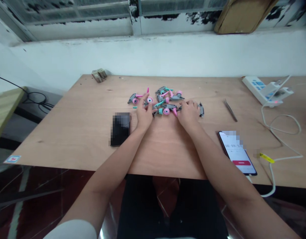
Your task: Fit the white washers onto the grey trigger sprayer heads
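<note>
Small toy-like plastic pieces (pixel 176 98) lie in a loose cluster on the wooden table, grey with pink and teal wheels and parts. At the cluster's left side rests my left hand (pixel 144 115), fingers apart and touching the pieces, none gripped. My right hand (pixel 190 114) lies over the right side, its fingers loosely bent and pointing down, with no held piece visible. It partly hides what is under it. One grey piece (pixel 201 109) sits just right of that hand, and a grey-and-pink piece (pixel 133 99) lies beyond my left hand.
A dark phone (pixel 120 129) lies beside my left forearm. Right of my right forearm is a lit phone (pixel 237 152) showing a timer. Tweezers (pixel 230 110), a power strip (pixel 261 91) and a white cable (pixel 289 154) are farther right. Small blocks (pixel 99 75) stand at the back left.
</note>
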Demonstrator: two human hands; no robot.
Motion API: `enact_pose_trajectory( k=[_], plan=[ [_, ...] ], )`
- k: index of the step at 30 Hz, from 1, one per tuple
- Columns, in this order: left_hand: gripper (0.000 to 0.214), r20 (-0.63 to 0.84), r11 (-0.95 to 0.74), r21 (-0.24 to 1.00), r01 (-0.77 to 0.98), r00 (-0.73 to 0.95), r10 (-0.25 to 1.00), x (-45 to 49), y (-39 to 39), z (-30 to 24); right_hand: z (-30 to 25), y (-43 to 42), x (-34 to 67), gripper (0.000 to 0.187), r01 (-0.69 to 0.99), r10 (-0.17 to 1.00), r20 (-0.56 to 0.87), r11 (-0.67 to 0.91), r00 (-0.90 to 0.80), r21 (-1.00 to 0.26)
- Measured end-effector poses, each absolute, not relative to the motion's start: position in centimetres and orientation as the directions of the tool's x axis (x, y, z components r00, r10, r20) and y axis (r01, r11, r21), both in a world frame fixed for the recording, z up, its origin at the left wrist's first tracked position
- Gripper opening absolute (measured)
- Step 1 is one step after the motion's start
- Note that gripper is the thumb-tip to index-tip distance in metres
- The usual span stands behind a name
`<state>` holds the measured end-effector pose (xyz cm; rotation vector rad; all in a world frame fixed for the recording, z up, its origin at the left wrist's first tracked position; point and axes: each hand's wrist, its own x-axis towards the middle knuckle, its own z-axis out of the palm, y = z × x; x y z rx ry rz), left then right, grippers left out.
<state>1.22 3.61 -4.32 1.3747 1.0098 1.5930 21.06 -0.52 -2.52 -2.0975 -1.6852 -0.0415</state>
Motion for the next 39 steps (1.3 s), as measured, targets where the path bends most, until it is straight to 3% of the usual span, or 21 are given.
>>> enact_pose_trajectory(
  k=[4, 7, 11, 13, 16, 19, 22, 27, 31, 39],
  plan=[
    [0.041, 0.373, -0.372, 0.928, 0.029, -0.034, 0.927, 1.3, 3.2, -4.1, -2.1, -0.5, 21.1, 0.042, 0.928, 0.93, 0.267, -0.157, 0.255, -0.338],
    [0.038, 0.459, -0.448, 0.883, 0.137, -0.061, 0.886, 1.1, 3.0, -4.1, -2.2, 0.1, 21.9, 0.046, 0.903, 0.897, 0.36, -0.087, 0.255, -0.421],
    [0.034, 0.598, -0.573, 0.788, 0.226, -0.059, 0.799, 1.4, 2.4, -4.1, -3.0, 1.1, 22.3, 0.059, 0.751, 0.754, 0.588, 0.199, 0.294, -0.63],
    [0.039, 0.618, -0.611, 0.765, 0.203, 0.032, 0.785, 1.8, 1.9, -4.2, -3.6, 1.4, 21.5, 0.059, 0.599, 0.703, 0.623, 0.347, 0.344, -0.722],
    [0.055, 0.573, -0.597, 0.789, 0.148, 0.178, 0.8, 2.5, 1.2, -4.3, -4.5, 1.3, 19.9, 0.048, 0.403, 0.732, 0.603, 0.471, 0.316, -0.784],
    [0.066, 0.519, -0.548, 0.833, 0.082, 0.229, 0.824, 2.6, 0.9, -4.5, -5.2, 1.1, 18.7, 0.038, 0.226, 0.813, 0.519, 0.471, 0.266, -0.853],
    [0.068, 0.496, -0.525, 0.848, 0.073, 0.238, 0.835, 2.4, 0.9, -4.7, -5.5, 1.0, 18.5, 0.043, 0.093, 0.867, 0.426, 0.416, 0.257, -0.904],
    [0.081, 0.494, -0.537, 0.83, 0.149, 0.247, 0.833, 2.4, 1.3, -4.9, -5.1, 0.7, 18.4, 0.049, 0.111, 0.847, 0.461, 0.448, 0.266, -0.887],
    [0.079, 0.474, -0.503, 0.854, 0.132, 0.197, 0.858, 2.5, 1.5, -4.7, -4.8, 0.3, 18.1, 0.054, 0.166, 0.835, 0.505, 0.479, 0.219, -0.862],
    [0.087, 0.356, -0.353, 0.934, -0.048, 0.169, 0.919, 2.6, 1.9, -5.1, -5.6, 0.5, 17.9, 0.059, 0.053, 0.929, 0.36, 0.356, 0.088, -0.933]
  ],
)
